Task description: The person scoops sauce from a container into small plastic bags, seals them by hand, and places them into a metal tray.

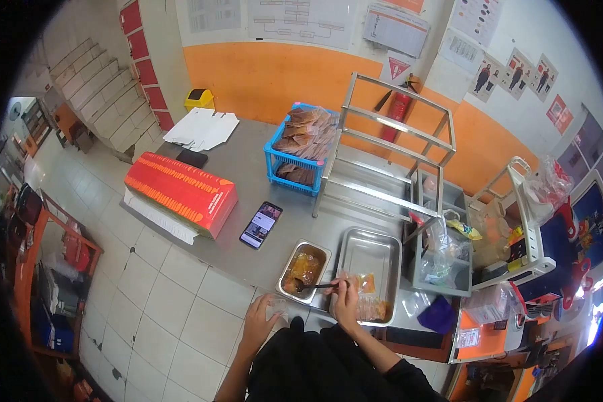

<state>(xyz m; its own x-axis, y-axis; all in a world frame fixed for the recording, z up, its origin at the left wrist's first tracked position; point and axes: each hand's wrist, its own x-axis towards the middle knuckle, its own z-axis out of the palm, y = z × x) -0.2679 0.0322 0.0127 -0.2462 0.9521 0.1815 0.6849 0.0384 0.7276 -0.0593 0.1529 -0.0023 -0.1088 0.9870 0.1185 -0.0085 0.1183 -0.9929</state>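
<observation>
My right hand [346, 305] is closed round the handle of a black spoon [318, 286]. The spoon's head dips into brown-orange sauce [306, 266] in a small deep steel pan [323, 250]. My left hand [256, 323] pinches a small clear plastic bag [277, 307] in front of that pan, beyond the counter's near edge. Right of the pan lies a wide steel tray [368, 248]. Several filled clear packets [370, 309] with orange contents lie in its near part, partly behind my right hand.
A phone [260, 225] and a red-orange box [181, 191] lie on the steel counter [244, 151] to the left. Blue stacked baskets [295, 175] hold brown packets. A metal rack [382, 187] stands behind the tray, with a grey bin [443, 285] of plastic bags at right.
</observation>
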